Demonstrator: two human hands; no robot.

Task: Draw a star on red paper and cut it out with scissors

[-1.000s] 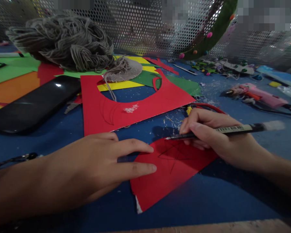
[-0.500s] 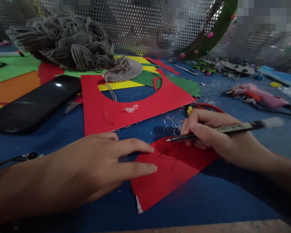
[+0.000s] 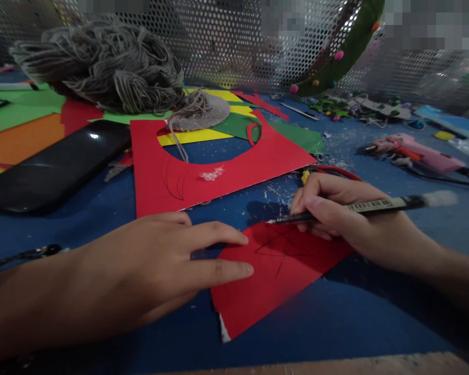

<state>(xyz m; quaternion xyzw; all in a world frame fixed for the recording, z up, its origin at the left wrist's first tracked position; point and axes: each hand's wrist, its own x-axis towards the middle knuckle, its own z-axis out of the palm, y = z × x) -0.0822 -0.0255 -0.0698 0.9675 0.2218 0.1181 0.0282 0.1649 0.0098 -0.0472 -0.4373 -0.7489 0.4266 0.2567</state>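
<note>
Matt red paper piece (image 3: pixel 258 291), glossy black phone (image 3: pixel 58 166), fuzzy grey yarn (image 3: pixel 105 67), perforated shiny metal screen (image 3: pixel 226 47)

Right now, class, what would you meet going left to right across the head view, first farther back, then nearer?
Farther back: black phone-like slab → large red sheet with curved cut-out → pink glue gun. Nearer: left hand → right hand, holding a pen.

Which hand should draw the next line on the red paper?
The right hand, I think. It already holds the pen, with the tip at the top of the red paper, by the drawn lines. The left hand has no pen; its fingertips rest on the paper's left side.
</note>
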